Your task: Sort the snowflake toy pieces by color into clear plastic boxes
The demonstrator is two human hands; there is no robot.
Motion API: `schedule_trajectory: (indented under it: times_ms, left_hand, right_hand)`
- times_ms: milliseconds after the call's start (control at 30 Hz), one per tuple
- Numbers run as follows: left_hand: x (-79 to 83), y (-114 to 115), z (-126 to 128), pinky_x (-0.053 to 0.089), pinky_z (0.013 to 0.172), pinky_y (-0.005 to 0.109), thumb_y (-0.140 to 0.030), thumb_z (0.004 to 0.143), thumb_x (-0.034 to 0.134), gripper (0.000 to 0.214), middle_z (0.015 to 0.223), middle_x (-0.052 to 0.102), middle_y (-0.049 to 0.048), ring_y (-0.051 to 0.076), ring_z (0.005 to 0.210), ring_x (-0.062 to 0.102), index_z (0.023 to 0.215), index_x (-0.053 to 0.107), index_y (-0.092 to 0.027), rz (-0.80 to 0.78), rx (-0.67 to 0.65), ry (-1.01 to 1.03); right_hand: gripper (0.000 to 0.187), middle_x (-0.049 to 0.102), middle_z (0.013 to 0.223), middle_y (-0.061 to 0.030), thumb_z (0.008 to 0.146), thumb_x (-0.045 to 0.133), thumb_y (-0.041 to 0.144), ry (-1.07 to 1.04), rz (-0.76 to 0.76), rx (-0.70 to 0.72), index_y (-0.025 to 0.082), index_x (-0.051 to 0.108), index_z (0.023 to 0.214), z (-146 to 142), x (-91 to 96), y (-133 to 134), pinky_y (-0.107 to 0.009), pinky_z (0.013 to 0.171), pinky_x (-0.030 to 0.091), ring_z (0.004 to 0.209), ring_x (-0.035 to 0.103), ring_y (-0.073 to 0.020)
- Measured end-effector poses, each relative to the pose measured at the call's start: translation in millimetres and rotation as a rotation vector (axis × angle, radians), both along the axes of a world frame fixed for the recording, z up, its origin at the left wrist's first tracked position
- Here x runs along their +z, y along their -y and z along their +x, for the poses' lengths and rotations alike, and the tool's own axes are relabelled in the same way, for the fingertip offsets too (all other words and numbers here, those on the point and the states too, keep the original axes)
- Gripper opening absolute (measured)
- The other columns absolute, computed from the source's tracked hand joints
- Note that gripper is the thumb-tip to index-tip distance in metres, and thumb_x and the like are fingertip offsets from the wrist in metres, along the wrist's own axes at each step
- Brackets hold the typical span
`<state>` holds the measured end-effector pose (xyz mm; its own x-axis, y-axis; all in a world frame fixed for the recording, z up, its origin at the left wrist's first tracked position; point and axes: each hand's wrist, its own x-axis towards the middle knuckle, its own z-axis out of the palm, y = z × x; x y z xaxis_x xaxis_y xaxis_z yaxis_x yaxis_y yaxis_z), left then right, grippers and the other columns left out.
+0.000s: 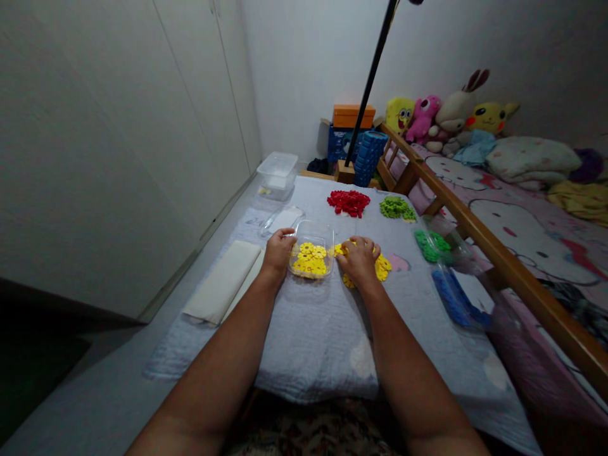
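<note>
A clear plastic tub [312, 229] partly filled with yellow flower-shaped pieces [310, 259] stands on a pale grey blanket [313, 335]. My left hand [278, 250] grips the tub's left wall, fingers curled against it. My right hand [360, 259] lies palm down on a loose pile of yellow pieces [382, 268] just right of the tub, fingers bent over them; whether it has any pinched is hidden.
Piles of red pieces [348, 202] and light green pieces [396, 208] lie farther back. Clear bags hold dark green [431, 246] and blue pieces [453, 297] at right. A lid [285, 219], an empty tub [278, 170], a folded cloth [223, 282], a wooden bed rail [479, 231] and a black pole [368, 88] surround the spot.
</note>
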<state>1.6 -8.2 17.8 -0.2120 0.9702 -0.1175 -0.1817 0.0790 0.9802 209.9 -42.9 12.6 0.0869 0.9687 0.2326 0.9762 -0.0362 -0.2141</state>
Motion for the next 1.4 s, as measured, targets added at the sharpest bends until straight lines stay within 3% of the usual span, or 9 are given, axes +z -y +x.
schedule_trajectory:
  times_ms: [200,433,633,800,1033,1300,1400]
  left_hand:
    - [2.3,1.7,0.6,0.033,0.051,0.023,-0.026,0.057,0.065,0.038,0.058,0.053,-0.0065,0.012,0.052,0.045,0.094,0.066,-0.017,-0.003,-0.004,0.022]
    - [2.6,2.3,0.7,0.034,0.051,0.023,-0.027,0.058,0.066,0.038,0.058,0.053,-0.0063,0.012,0.052,0.046,0.094,0.066,-0.017,-0.002,-0.007,0.019]
    - [-1.9,-0.5,-0.6,0.036,0.053,0.023,-0.029,0.058,0.065,0.04,0.062,0.056,-0.0052,0.012,0.054,0.048,0.096,0.067,-0.016,-0.005,-0.005,-0.001]
    - [-4.3,-1.6,-1.0,0.036,0.053,0.023,-0.029,0.058,0.066,0.041,0.061,0.056,-0.005,0.012,0.054,0.048,0.096,0.067,-0.016,0.009,-0.009,-0.01]
    - [-3.0,-1.0,-0.4,0.036,0.053,0.023,-0.029,0.057,0.066,0.04,0.062,0.056,-0.0047,0.012,0.053,0.048,0.095,0.066,-0.016,0.004,-0.009,0.01]
    - [-4.4,-2.0,-0.3,0.037,0.052,0.023,-0.029,0.056,0.067,0.042,0.061,0.058,-0.0049,0.012,0.052,0.049,0.096,0.067,-0.015,0.01,-0.011,0.031]
    - [-4.9,-2.2,-0.4,0.037,0.052,0.023,-0.029,0.056,0.066,0.041,0.061,0.057,-0.005,0.011,0.052,0.048,0.095,0.067,-0.016,0.014,-0.006,0.03]
  right_hand:
    - [0.022,0.07,0.128,-0.01,0.095,0.062,0.03,-0.038,-0.001,-0.021,0.027,0.081,0.107,3.6,1.0,-0.7,-0.05,0.108,0.027,0.122,0.049,-0.0314]
    - [0.027,0.071,0.108,-0.0113,0.098,0.055,0.026,-0.196,0.107,-0.095,0.022,0.08,0.107,10.3,7.5,-1.9,-0.042,0.098,0.032,0.107,0.054,-0.0274]
    - [0.018,0.071,0.094,-0.0056,0.094,0.057,0.025,-0.469,0.313,0.149,0.021,0.072,0.101,-0.5,6.6,1.4,-0.037,0.093,0.039,0.095,0.058,-0.0235]
    - [0.013,0.071,0.09,-0.0026,0.09,0.062,0.023,-0.535,0.278,0.25,0.024,0.069,0.102,-15.9,7.5,7.9,-0.038,0.093,0.041,0.094,0.061,-0.0238]
    - [0.006,0.071,0.096,-0.0047,0.09,0.066,0.021,-0.404,0.195,0.316,0.024,0.072,0.089,-21.5,10.8,11.5,-0.042,0.101,0.035,0.103,0.057,-0.0252]
    - [0.013,0.068,0.124,-0.0084,0.092,0.066,0.025,-0.36,0.183,0.304,0.026,0.078,0.091,-26.3,0.1,10.3,-0.048,0.107,0.034,0.122,0.049,-0.0298]
    - [0.019,0.067,0.13,-0.009,0.093,0.062,0.025,-0.355,0.204,0.285,0.026,0.079,0.103,-23.9,-2.6,8.2,-0.048,0.109,0.035,0.125,0.049,-0.0298]
